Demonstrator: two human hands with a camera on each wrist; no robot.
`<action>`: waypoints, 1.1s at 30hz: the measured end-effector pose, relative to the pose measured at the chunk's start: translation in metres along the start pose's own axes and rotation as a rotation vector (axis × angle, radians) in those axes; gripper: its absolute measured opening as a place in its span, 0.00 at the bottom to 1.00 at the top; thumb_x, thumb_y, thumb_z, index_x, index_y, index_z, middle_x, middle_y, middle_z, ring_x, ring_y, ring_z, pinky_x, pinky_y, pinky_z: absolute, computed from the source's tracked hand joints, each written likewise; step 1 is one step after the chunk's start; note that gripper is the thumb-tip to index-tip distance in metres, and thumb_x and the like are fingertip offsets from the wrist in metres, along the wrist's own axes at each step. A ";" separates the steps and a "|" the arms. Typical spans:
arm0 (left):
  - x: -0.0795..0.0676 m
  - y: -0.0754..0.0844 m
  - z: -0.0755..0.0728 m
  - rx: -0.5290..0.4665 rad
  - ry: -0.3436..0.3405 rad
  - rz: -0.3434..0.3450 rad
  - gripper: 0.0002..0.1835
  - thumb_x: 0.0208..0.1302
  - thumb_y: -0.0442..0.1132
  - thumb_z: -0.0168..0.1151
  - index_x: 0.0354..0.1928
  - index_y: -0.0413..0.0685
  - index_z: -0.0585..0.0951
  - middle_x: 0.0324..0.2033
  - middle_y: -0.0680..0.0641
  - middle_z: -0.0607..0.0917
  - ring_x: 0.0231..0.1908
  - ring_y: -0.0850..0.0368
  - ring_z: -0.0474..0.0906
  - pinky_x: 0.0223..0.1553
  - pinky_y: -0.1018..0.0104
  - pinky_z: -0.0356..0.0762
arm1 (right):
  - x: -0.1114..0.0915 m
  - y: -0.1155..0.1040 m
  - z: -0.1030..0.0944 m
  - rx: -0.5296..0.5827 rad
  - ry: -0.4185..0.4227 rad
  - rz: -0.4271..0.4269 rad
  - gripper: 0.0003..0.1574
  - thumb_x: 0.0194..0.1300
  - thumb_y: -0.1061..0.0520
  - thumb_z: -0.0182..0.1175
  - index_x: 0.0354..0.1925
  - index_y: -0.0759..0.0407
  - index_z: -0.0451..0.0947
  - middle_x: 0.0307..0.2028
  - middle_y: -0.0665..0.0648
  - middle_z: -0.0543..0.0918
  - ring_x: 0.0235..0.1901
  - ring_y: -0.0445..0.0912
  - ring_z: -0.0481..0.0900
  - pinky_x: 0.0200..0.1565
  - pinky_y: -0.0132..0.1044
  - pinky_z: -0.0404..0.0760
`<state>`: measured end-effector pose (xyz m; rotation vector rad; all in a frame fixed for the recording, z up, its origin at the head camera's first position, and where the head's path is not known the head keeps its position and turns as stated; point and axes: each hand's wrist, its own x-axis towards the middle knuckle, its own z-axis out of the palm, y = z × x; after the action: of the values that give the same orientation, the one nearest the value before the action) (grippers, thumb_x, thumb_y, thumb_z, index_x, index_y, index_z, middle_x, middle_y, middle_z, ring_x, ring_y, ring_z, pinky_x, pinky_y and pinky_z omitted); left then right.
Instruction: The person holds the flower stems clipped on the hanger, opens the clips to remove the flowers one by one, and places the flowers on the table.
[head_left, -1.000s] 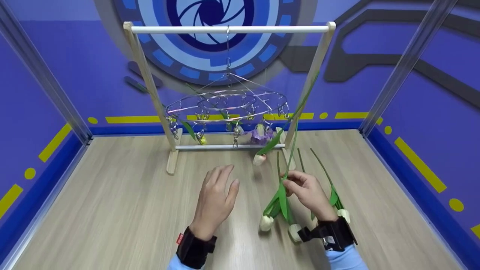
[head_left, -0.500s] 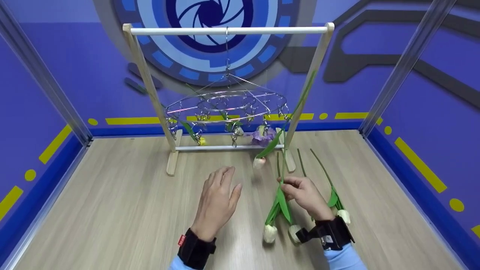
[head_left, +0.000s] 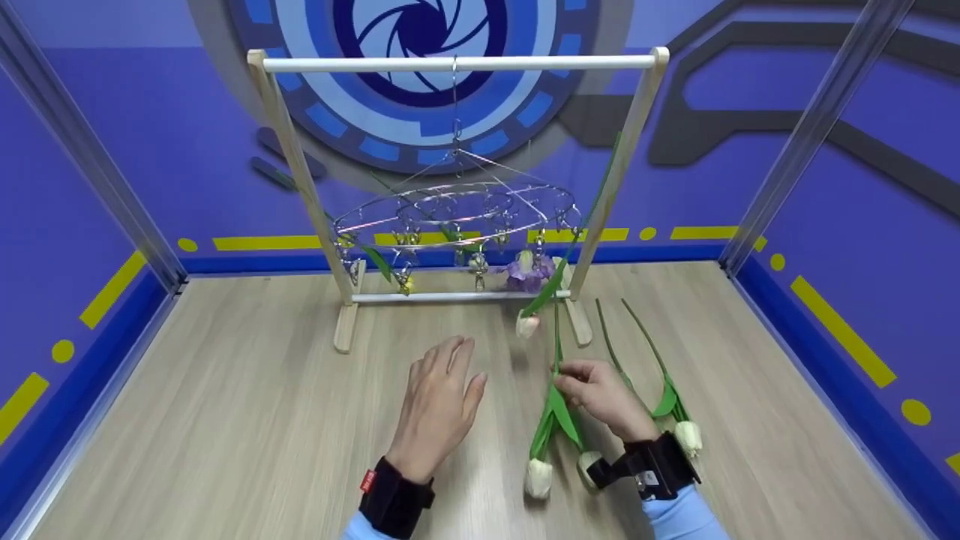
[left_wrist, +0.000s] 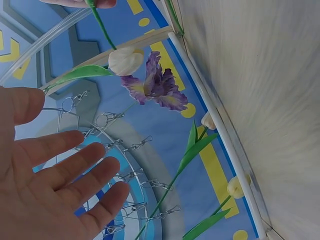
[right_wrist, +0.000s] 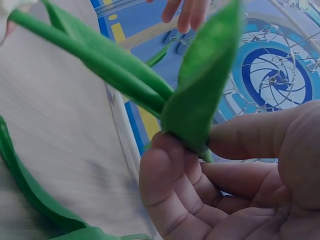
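Note:
My right hand [head_left: 604,394] pinches the green stem of a white tulip [head_left: 538,478], bloom pointing down toward me. In the right wrist view, thumb and fingertips close on the stem just below a broad leaf [right_wrist: 197,95]. My left hand [head_left: 435,405] is held over the table with fingers spread and nothing in them; its palm shows in the left wrist view. Beyond the hands, a round metal clip hanger [head_left: 442,244] hangs from a rod. A white-pink tulip [head_left: 527,324] hangs head down at its right side, near a purple iris [head_left: 527,271].
A wooden stand [head_left: 611,180] with a white top rod [head_left: 352,65] carries the hanger. A yellow flower [head_left: 406,286] and another pale tulip [head_left: 478,262] hang farther back. White tulips [head_left: 687,437] lie on the table [head_left: 247,420] around my right forearm. Blue walls enclose the table.
My right hand has drawn the tulip slightly toward me and left, its stem dropping lower from beside the hanging tulip. The left hand has barely moved. The hanger sways slightly.

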<state>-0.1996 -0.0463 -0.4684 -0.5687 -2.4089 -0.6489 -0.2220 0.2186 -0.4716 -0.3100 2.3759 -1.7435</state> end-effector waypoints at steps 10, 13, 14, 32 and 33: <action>-0.001 0.001 0.003 -0.011 -0.014 0.002 0.23 0.73 0.42 0.63 0.64 0.38 0.78 0.59 0.38 0.81 0.59 0.41 0.77 0.52 0.47 0.75 | 0.006 0.007 0.003 -0.020 -0.010 0.016 0.26 0.70 0.68 0.56 0.60 0.86 0.70 0.33 0.53 0.79 0.27 0.40 0.74 0.32 0.31 0.78; -0.001 0.001 0.003 -0.015 -0.017 0.003 0.23 0.74 0.42 0.63 0.64 0.38 0.78 0.59 0.38 0.81 0.59 0.41 0.77 0.52 0.47 0.76 | 0.009 0.006 0.004 -0.055 -0.011 0.040 0.25 0.70 0.68 0.56 0.59 0.85 0.71 0.36 0.55 0.81 0.26 0.40 0.74 0.31 0.31 0.78; -0.001 0.001 0.003 -0.015 -0.018 0.003 0.23 0.74 0.42 0.62 0.64 0.38 0.78 0.59 0.38 0.81 0.59 0.41 0.77 0.52 0.47 0.76 | 0.011 0.005 0.005 -0.067 -0.013 0.043 0.24 0.69 0.68 0.56 0.59 0.84 0.71 0.36 0.55 0.81 0.26 0.40 0.74 0.31 0.32 0.78; 0.000 0.000 0.005 -0.012 -0.035 -0.005 0.22 0.74 0.44 0.62 0.63 0.38 0.79 0.58 0.37 0.81 0.59 0.40 0.77 0.53 0.46 0.76 | 0.033 0.009 0.012 -0.181 -0.126 0.091 0.24 0.67 0.69 0.55 0.59 0.83 0.73 0.30 0.53 0.79 0.22 0.41 0.74 0.27 0.35 0.74; 0.000 -0.001 0.005 -0.010 -0.036 -0.005 0.22 0.74 0.44 0.62 0.63 0.38 0.79 0.59 0.37 0.81 0.59 0.40 0.77 0.53 0.45 0.76 | 0.034 0.009 0.012 -0.187 -0.127 0.090 0.24 0.67 0.69 0.56 0.58 0.83 0.74 0.29 0.53 0.79 0.22 0.41 0.73 0.26 0.35 0.74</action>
<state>-0.2019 -0.0438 -0.4728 -0.5831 -2.4423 -0.6584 -0.2518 0.2007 -0.4846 -0.3230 2.4245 -1.4222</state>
